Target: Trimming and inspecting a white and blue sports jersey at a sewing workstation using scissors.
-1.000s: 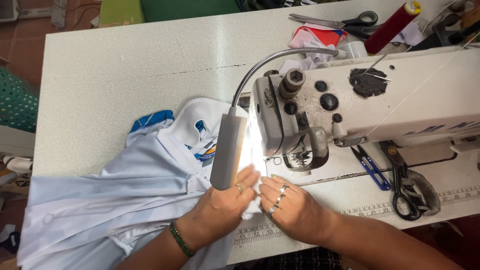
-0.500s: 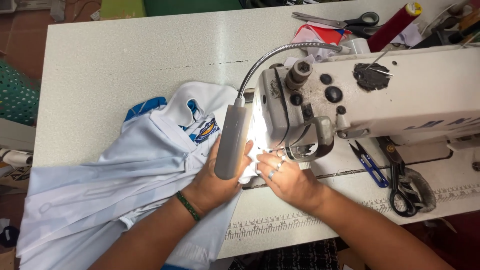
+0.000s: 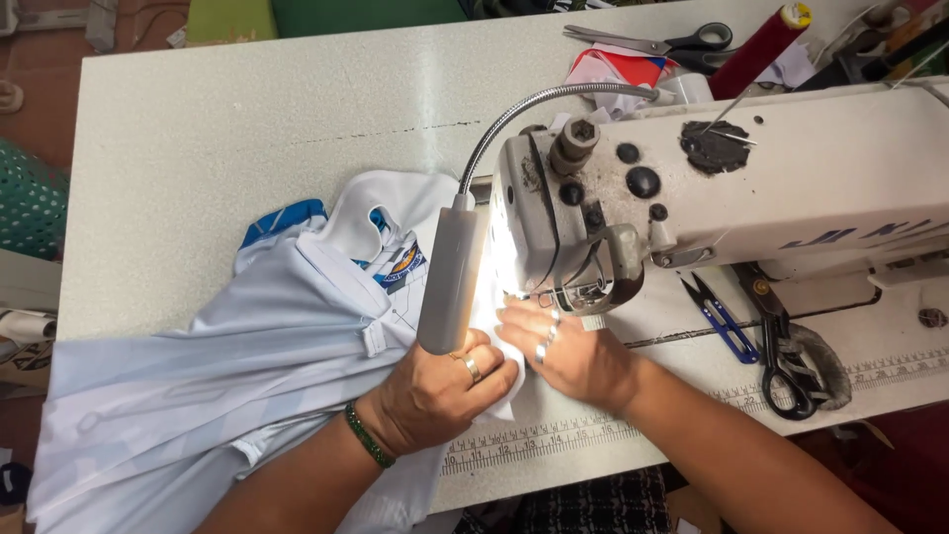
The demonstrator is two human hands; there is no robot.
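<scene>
A white and pale blue shirt (image 3: 247,366) with a coloured badge lies bunched on the table's left half, one edge fed under the head of a white sewing machine (image 3: 751,188). My left hand (image 3: 435,396), with a ring and a green bracelet, presses down on the fabric just below the machine's lamp (image 3: 450,282). My right hand (image 3: 563,351), wearing rings, lies flat on the cloth right at the presser foot, fingers pointing to the needle. The needle itself is hidden by glare and the lamp.
Blue thread snips (image 3: 722,316) and large black scissors (image 3: 786,356) lie on the machine bed to the right. Another pair of scissors (image 3: 662,42), a dark red thread cone (image 3: 756,47) and red-white cloth (image 3: 618,67) sit behind the machine. A ruler strip (image 3: 554,440) runs along the table's front edge.
The view has shifted slightly. My hands stay at the presser foot and have slid the fabric a little; the shirt has bunched closer to the machine.
</scene>
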